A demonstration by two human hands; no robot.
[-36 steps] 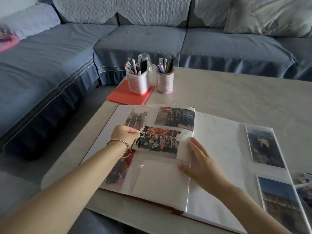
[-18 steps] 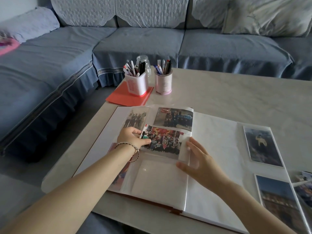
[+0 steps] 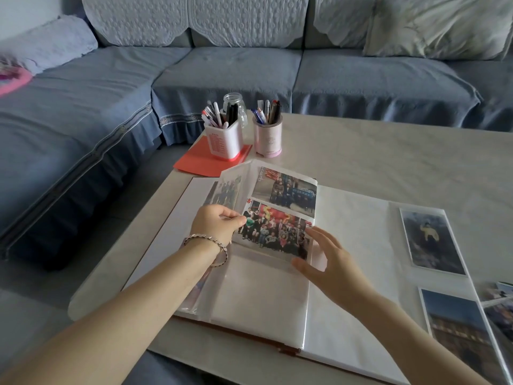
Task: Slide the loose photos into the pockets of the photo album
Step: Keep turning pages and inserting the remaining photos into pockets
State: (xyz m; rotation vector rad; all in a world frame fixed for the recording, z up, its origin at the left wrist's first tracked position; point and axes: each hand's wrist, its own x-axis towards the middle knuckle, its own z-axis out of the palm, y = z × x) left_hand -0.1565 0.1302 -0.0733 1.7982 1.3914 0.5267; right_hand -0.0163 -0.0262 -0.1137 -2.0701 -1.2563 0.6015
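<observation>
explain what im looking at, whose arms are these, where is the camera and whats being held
No machine here: a person wears one wide-angle camera on the head, so you look down along their own arms. An open photo album lies on a pale table before a blue sofa. The left hand pinches the left edge of a group photo in a clear pocket page; the right hand, fingers straight, rests at that page's right edge. Behind stand a white pen pot on a red folder and a pink pen pot. Loose photos lie at the far right.
</observation>
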